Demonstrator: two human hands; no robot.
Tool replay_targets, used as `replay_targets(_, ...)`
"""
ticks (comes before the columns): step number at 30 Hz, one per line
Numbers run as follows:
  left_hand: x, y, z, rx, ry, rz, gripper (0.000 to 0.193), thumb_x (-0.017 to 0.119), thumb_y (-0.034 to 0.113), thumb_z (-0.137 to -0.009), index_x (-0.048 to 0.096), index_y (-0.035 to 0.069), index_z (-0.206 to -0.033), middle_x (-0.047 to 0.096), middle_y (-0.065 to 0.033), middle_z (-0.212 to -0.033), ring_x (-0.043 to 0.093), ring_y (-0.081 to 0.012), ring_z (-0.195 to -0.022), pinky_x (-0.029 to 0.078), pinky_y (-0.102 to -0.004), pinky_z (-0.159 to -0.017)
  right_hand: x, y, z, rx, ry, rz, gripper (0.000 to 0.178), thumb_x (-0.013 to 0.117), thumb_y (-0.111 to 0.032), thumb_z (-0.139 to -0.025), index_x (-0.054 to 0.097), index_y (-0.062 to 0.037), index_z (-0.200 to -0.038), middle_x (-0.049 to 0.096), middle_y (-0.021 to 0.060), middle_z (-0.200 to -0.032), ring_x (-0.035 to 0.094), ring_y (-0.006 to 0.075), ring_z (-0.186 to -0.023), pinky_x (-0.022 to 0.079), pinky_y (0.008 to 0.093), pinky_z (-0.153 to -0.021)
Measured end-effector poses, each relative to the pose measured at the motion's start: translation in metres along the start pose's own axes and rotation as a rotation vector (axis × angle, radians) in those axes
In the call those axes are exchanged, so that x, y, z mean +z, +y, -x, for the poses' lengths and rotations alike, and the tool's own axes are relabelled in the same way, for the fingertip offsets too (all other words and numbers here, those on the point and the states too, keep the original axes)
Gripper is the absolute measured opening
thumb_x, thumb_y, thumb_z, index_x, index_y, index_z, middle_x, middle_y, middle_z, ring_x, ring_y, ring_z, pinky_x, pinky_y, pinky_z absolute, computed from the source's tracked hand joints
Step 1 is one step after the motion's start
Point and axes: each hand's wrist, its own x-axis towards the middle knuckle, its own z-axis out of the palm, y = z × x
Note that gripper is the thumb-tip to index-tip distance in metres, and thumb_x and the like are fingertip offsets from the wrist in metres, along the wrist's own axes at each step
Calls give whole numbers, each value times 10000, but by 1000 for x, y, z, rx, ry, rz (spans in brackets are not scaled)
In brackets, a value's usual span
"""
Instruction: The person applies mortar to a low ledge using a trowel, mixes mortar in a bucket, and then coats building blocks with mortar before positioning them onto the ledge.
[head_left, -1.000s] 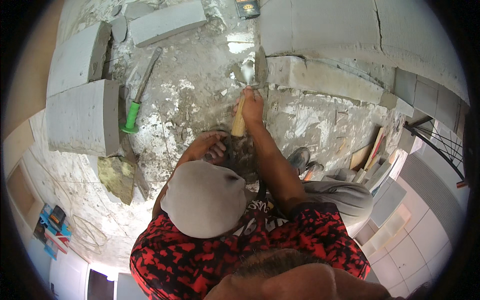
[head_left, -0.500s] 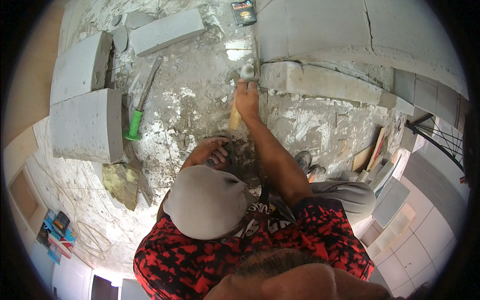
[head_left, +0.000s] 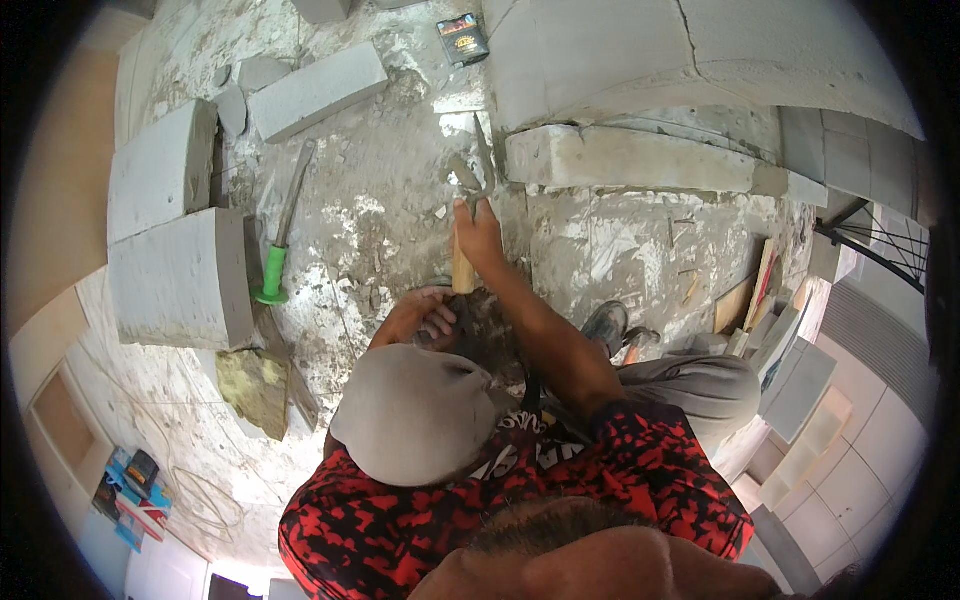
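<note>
My right hand (head_left: 480, 235) is closed around the wooden handle of a trowel (head_left: 463, 268). Its thin metal blade stands nearly edge-on, pointing away from me over the rough, mortar-smeared floor (head_left: 400, 190). Small crumbs of rubble lie beside the blade. Just beyond my left knee (head_left: 415, 415) is my left hand (head_left: 425, 315), its fingers loosely bent and slightly apart, with nothing seen in them. A chisel (head_left: 285, 225) with a green grip lies to the left of both hands.
Grey blocks (head_left: 175, 280) stand at the left, with another block (head_left: 320, 90) farther off. A yellowish stone chunk (head_left: 252, 390) lies nearer. On the right run a low ledge (head_left: 640, 160) and wood scraps (head_left: 740, 300). An orange-handled tool (head_left: 637, 343) lies by my shoe (head_left: 605, 325). A dark packet (head_left: 462, 40) lies at the back.
My right hand has turned the trowel, so its blade now shows as a thin upright edge. The whole view has shifted slightly. My left hand stays by the knee.
</note>
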Motion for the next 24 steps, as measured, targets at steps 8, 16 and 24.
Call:
replay_targets(8,7,5,5,-10,20,-5,359,473,328,-950,575,23,-1109,634,-54,-793,613,-145,-658,490,-261,-553,-61,-96,49,304,-53,-649,251,490,-242,-957,461,3,-910,532,109,-621,572,174,-557,445,325,-503)
replay_targets(16,2,9,1,-60,-16,-24,311,477,297,-945,562,47,-1108,642,-65,-850,618,-149,-716,487,-253,-595,-79,-108,42,-84,-346,-16,346,609,-213,-858,453,6,-1075,625,197,-857,622,346,-762,484,408,-643)
replay_targets(24,18,52,-22,5,-11,-271,304,479,263,-957,540,41,-1155,657,-97,-881,626,-166,-791,491,-270,-626,-210,-102,-6,-281,-1061,759,410,626,-197,-808,457,-2,-1127,612,245,-942,596,418,-902,487,476,-760)
